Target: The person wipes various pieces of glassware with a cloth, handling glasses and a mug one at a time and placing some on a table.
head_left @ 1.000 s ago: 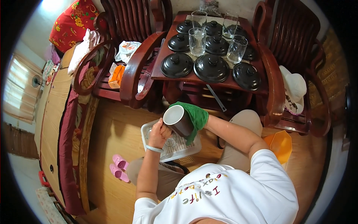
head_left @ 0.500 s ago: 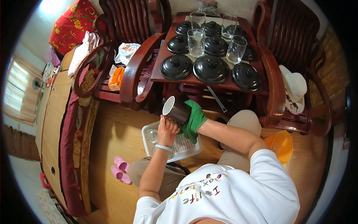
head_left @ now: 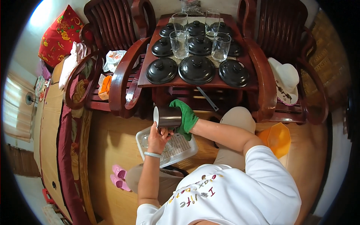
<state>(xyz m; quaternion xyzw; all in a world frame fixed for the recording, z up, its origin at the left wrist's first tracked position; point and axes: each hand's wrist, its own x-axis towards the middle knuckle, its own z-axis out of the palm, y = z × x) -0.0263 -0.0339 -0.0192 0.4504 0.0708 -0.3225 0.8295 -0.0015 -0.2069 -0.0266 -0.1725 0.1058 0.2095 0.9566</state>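
A dark brown mug (head_left: 169, 116) with a white inside lies on its side in the air, its mouth toward the left. My left hand (head_left: 159, 137) is closed on it from below, near the rim, with the thumb up by the edge. A green cloth (head_left: 187, 116) wraps the mug's base end, and my right hand (head_left: 194, 127) presses it there; the cloth hides most of those fingers. Below both hands a white plastic basket (head_left: 185, 149) rests by the floor, with a clear glass (head_left: 145, 141) in it, partly covered by my left hand.
Ahead, a dark red wooden table (head_left: 145, 77) bears several black lids (head_left: 197, 70) and several clear glasses (head_left: 221, 47). Wooden armchairs (head_left: 127, 86) flank it. An orange bin (head_left: 278, 140) stands right of my knee; pink slippers (head_left: 120, 177) lie on the floor at left.
The mug has turned more level, its mouth now facing left rather than up toward me. My hands keep hold of the mug and the cloth. The whole view has shifted slightly.
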